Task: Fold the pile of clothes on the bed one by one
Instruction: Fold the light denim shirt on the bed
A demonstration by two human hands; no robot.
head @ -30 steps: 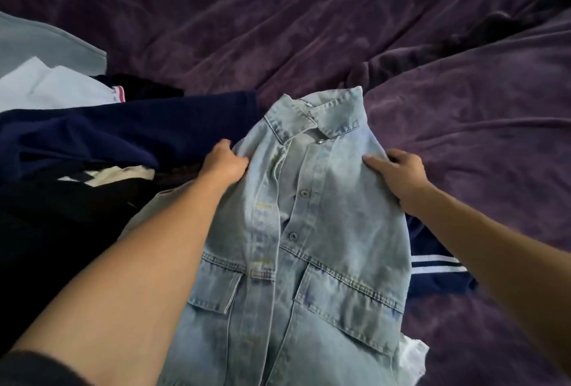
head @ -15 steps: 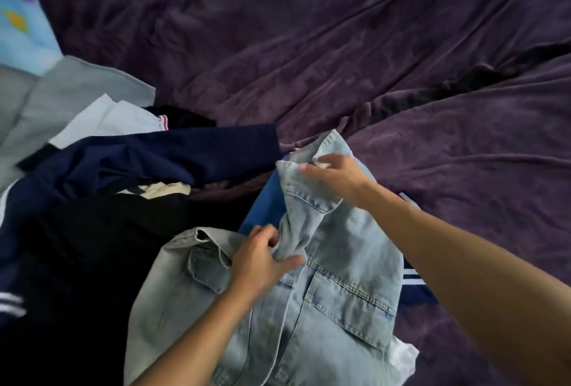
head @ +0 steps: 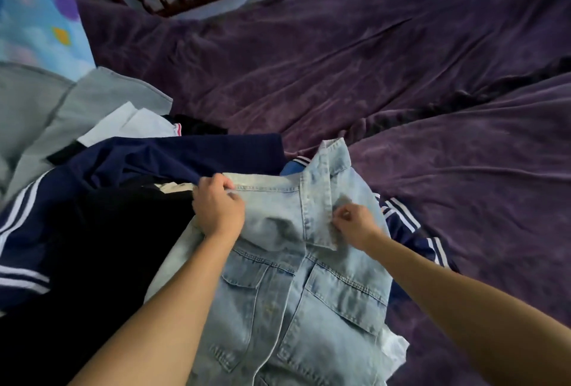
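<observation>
Your left hand [head: 217,209] grips the denim jacket [head: 309,293] at its folded far edge; your right hand [head: 355,226] pinches its cloth nearby. The jacket's length runs from both hands' fingers back toward you.

a pale blue denim jacket [head: 309,293] is lying front up, its upper part doubled down just above the chest pockets, collar poking up. it is resting on a navy white-striped garment [head: 401,225], just right of the dark pile of clothes [head: 123,163].
</observation>
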